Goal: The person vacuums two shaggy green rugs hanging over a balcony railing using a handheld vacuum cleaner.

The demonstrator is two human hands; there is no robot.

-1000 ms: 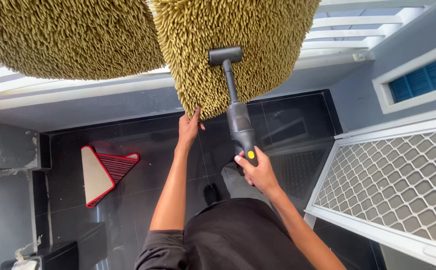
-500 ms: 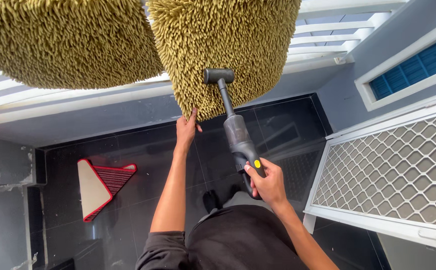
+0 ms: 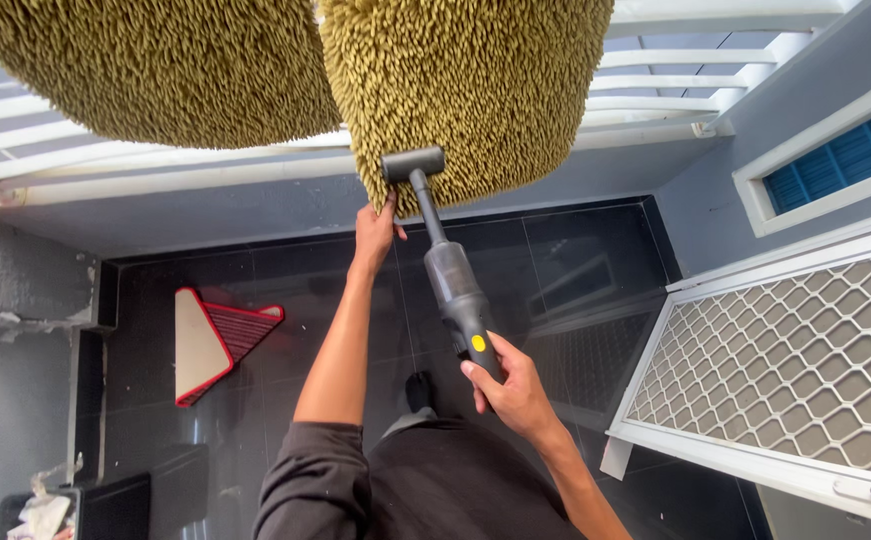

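Note:
Two shaggy olive-green mats hang over a white railing (image 3: 646, 95); the right mat (image 3: 476, 90) is nearest me, the left mat (image 3: 146, 65) beside it. My left hand (image 3: 375, 226) pinches the right mat's lower edge. My right hand (image 3: 509, 388) grips the handle of a grey handheld vacuum (image 3: 453, 280) with a yellow button. Its black nozzle (image 3: 413, 163) presses on the mat's lower part, just above my left hand.
The floor is of dark glossy tiles (image 3: 286, 370). A folded red-edged striped mat (image 3: 213, 338) lies on it at left. A white door with metal mesh (image 3: 806, 360) stands open at right, below a blue louvred window (image 3: 841, 155). A grey wall ledge (image 3: 16, 290) is at left.
The vacuum nozzle has slid from higher on the right mat down toward its lower edge and slightly left. My left hand has kept its hold on the mat's edge.

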